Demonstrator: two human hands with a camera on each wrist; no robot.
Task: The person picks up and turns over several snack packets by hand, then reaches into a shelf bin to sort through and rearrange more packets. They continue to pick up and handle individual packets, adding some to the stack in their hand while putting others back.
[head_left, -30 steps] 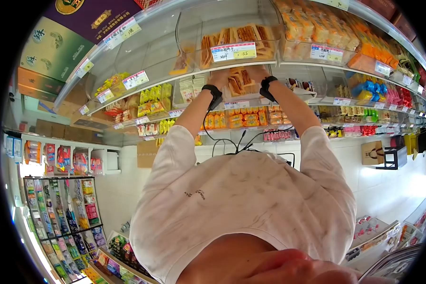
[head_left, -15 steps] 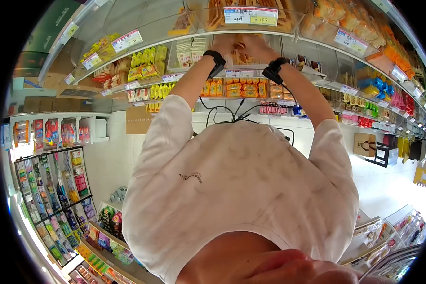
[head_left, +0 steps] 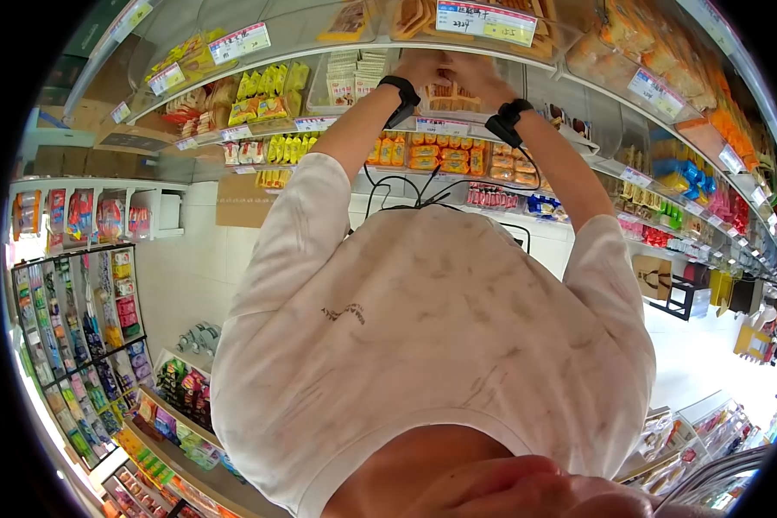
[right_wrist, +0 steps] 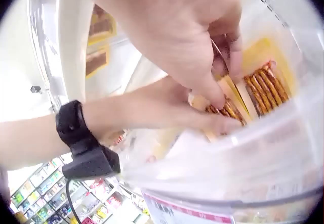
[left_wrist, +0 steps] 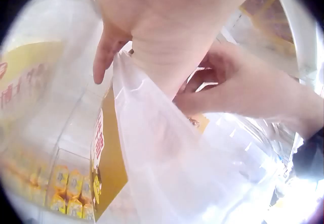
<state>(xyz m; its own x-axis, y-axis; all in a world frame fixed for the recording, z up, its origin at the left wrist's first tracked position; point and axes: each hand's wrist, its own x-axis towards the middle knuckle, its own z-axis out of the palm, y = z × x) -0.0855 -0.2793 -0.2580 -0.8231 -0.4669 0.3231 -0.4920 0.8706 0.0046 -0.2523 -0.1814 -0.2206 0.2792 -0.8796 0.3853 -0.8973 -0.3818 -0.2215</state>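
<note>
Both hands reach into a clear bin on the middle shelf. In the right wrist view my right hand (right_wrist: 177, 27) pinches the edge of a flat snack packet (right_wrist: 235, 95) between thumb and fingers. My left hand (right_wrist: 162, 105) comes in from the left, one straight digit against a packet of brown stick snacks (right_wrist: 225, 114); its other fingers are hidden. Another packet of brown sticks (right_wrist: 266, 90) stands beside them. In the left wrist view the left hand (left_wrist: 157, 32) hangs over a clear plastic sheet or wall (left_wrist: 157, 133), with the right hand (left_wrist: 238, 82) close beside it.
Above the hands runs an upper shelf with a price tag (head_left: 485, 22) and packed snacks. White packets (head_left: 354, 73) fill the bin to the left. Orange packets (head_left: 440, 157) sit on the shelf below. Black straps with cameras and a cable (right_wrist: 71, 193) are on the wrists.
The head view has tilted, so shelves and hands sit higher in it. Both hands stay at the same bin; in the middle frame they draw closer together over the packets.
</note>
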